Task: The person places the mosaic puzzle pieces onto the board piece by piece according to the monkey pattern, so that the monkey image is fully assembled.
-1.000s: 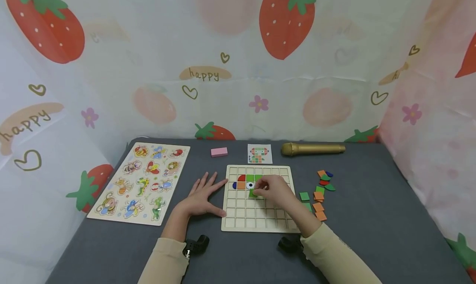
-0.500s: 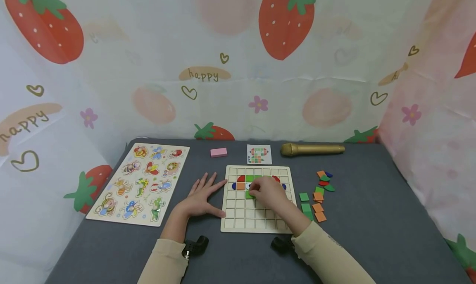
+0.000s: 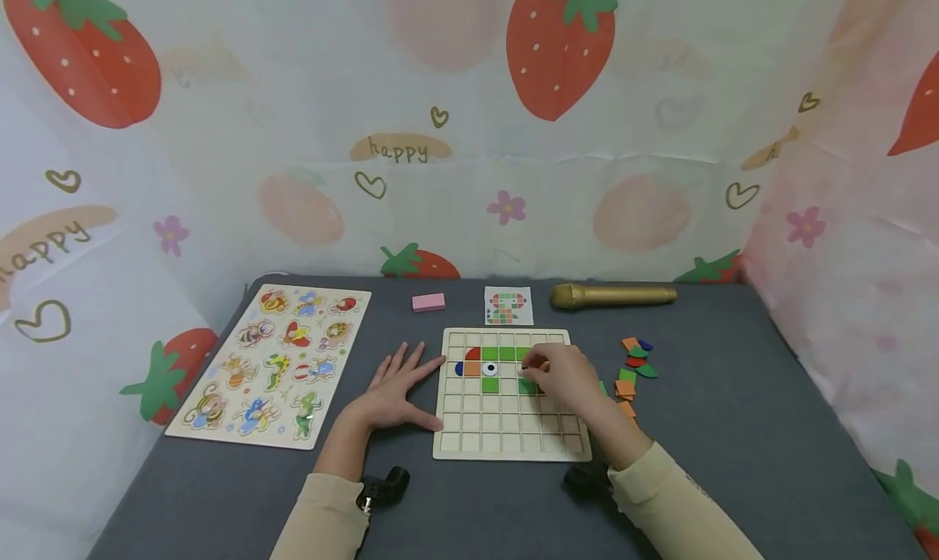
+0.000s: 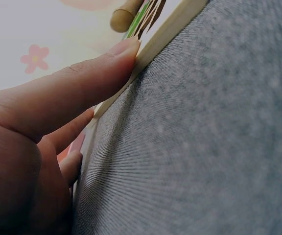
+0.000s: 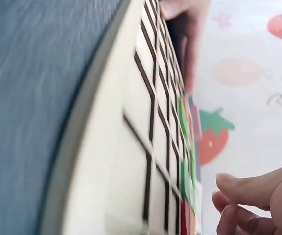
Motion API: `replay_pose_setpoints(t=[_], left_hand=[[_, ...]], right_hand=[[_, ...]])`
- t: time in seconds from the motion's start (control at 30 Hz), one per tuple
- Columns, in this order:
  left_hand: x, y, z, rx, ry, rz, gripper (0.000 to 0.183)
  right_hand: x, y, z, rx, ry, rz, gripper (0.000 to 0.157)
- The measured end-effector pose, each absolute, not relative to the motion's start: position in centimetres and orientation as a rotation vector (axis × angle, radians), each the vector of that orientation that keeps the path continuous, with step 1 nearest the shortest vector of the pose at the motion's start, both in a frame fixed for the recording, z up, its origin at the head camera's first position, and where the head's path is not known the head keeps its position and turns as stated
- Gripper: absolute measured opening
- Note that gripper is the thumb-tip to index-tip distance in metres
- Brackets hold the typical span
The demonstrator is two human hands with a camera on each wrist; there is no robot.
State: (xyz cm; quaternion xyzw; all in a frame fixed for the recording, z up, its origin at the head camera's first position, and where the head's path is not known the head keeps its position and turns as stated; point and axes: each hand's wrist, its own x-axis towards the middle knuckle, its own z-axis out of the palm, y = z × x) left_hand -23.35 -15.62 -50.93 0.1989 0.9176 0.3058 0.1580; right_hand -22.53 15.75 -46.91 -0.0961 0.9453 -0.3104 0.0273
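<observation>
A pale wooden grid board [image 3: 491, 421] lies flat, with colored tiles in its upper rows. Among them are an orange tile [image 3: 473, 368], a round eye tile [image 3: 490, 369] and a green tile [image 3: 490, 386]. My left hand [image 3: 389, 399] is spread on the cloth, thumb and forefinger touching the board's left edge; in the left wrist view the thumb [image 4: 82, 85] presses that edge. Over the board's upper right, my right hand [image 3: 568, 381] hovers with curled fingers and hides some tiles. In the right wrist view, those fingers [image 5: 248, 191] show nothing between them.
Loose orange, green, red and blue pieces [image 3: 632, 374] lie right of the board. Behind it are a pattern card [image 3: 508, 306], a pink block [image 3: 429, 302] and a gold microphone [image 3: 614, 295]. An insect puzzle board [image 3: 275, 364] lies left.
My right hand first moved left to the round eye tile, then right along the row, uncovering that tile. My left hand has stayed at the board's edge.
</observation>
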Motion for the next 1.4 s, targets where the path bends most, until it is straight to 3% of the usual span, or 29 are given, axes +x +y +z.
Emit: replay_pose_setpoints(t=[0.87, 1.4], left_hand=[[-23.4, -15.7, -51.1, 0.572, 2.638, 0.876, 0.108], [-23.4, -15.7, -51.2, 0.555, 2.642, 0.861, 0.108]], right_hand=[[-22.7, 29.5, -47.0, -0.064, 2.996, -0.835, 0.02], [-23.2, 31.0, -47.7, 0.011, 2.934, -0.778, 0.03]])
